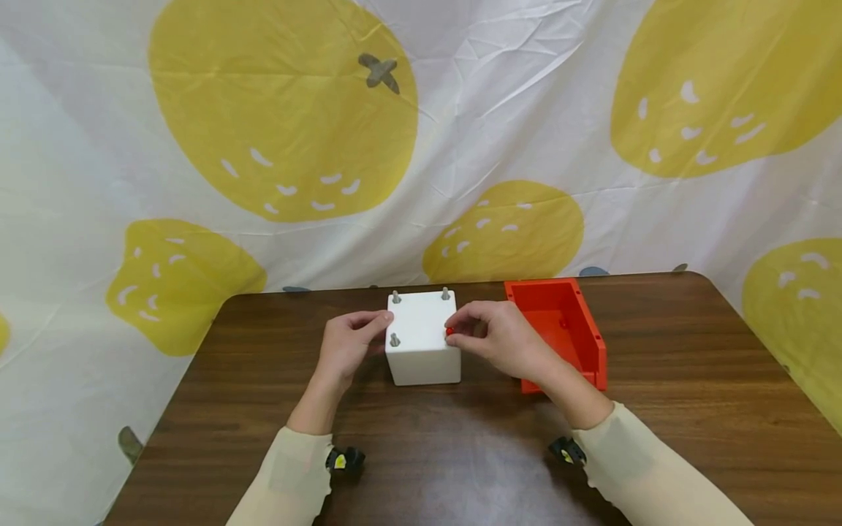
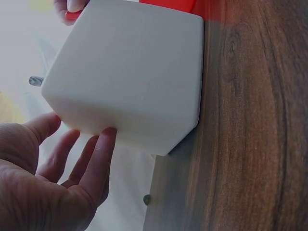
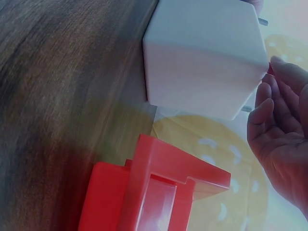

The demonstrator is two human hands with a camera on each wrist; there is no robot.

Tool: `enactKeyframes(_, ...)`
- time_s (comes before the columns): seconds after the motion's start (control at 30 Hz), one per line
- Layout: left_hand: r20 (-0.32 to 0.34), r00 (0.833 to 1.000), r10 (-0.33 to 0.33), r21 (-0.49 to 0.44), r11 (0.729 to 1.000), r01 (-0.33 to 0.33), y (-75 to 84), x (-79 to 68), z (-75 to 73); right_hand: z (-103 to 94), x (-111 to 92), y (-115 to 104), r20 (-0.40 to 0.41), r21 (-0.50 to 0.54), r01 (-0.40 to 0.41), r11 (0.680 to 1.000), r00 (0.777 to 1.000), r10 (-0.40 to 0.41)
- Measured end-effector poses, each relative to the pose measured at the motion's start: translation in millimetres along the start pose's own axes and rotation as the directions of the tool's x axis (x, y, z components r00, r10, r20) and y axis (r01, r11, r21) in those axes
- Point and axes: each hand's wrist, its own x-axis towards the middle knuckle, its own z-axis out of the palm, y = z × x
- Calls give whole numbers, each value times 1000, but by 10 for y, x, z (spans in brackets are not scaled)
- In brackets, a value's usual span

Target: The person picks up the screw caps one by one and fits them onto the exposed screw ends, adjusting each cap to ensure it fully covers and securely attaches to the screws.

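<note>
A white block point(image 1: 424, 329) stands on the table with threaded metal studs upright at its top corners. Three show in the head view: the back left stud point(image 1: 396, 297), the back right stud point(image 1: 445, 294) and the front left stud point(image 1: 395, 340). At the front right corner my right hand point(image 1: 496, 336) pinches a small red piece point(image 1: 449, 332) between thumb and fingers; its exact kind is hidden by the fingertips. My left hand point(image 1: 349, 340) touches the block's left side with extended fingers point(image 2: 100, 159), its thumb at the top edge.
A red open bin point(image 1: 559, 332) stands on the brown wooden table point(image 1: 276, 409), right of the block and partly behind my right forearm. A white curtain point(image 1: 460, 146) with yellow fruit prints hangs behind the table's back edge.
</note>
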Motion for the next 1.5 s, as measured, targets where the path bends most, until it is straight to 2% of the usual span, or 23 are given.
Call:
enactKeyframes(0.17, -3, 1000, -4, 8, 1000, 4, 9, 1, -10, 13, 14, 8, -4, 14, 6, 1000, 1000, -6)
enactKeyframes(0.47, -8, 1000, -8, 6, 1000, 8, 22, 11, -37, 32, 56, -10, 13, 21, -55, 998, 998, 55)
enactKeyframes(1.03, -15, 1000, -17, 4, 1000, 17, 20, 3, -25, 66, 28, 14, -7, 21, -100, 995, 995, 100)
enactKeyframes(1.23, -10, 1000, -23, 11, 1000, 23, 22, -12, -9, 3, -51, 9, -7, 25, -131, 991, 991, 131)
enactKeyframes(1.5, -7, 1000, -13, 7, 1000, 13, 17, -11, 8, -182, -150, 9, -35, 22, -140, 990, 990, 140)
